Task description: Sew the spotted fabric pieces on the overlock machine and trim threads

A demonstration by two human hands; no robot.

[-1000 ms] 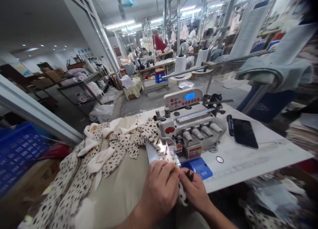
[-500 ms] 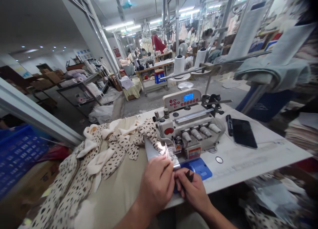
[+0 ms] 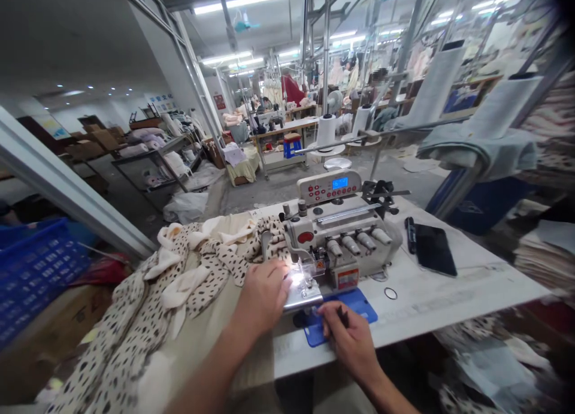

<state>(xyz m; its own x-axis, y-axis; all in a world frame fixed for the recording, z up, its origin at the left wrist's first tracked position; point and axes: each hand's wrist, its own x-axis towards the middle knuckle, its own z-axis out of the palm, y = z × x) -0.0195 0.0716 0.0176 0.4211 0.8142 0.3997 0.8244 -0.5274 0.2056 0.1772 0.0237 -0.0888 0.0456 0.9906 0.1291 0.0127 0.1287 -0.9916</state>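
Note:
My left hand (image 3: 265, 291) is at the front left of the overlock sewing machine (image 3: 344, 234). Its fingers are bent together beside the lit presser foot, apparently on the end of the black-spotted cream fabric (image 3: 224, 258); the fingertips are partly hidden. That fabric runs behind the hand and lies in a long heap to the left. My right hand (image 3: 348, 330) is closed in front of the machine, over the blue plate (image 3: 362, 306). A small dark pointed tool (image 3: 344, 316) sticks out between its thumb and fingers; most of the tool is hidden.
A black phone (image 3: 435, 249), a dark marker (image 3: 410, 235) and a small ring (image 3: 390, 293) lie on the white table (image 3: 489, 285) to the right. Thread cones (image 3: 326, 132) stand behind the machine. A blue basket (image 3: 42, 270) is at far left; stacked cloth is at right.
My left hand has moved away from the right hand, left and up toward the presser foot. The right hand has stayed low with the dark tool. The metal front plate now shows between them.

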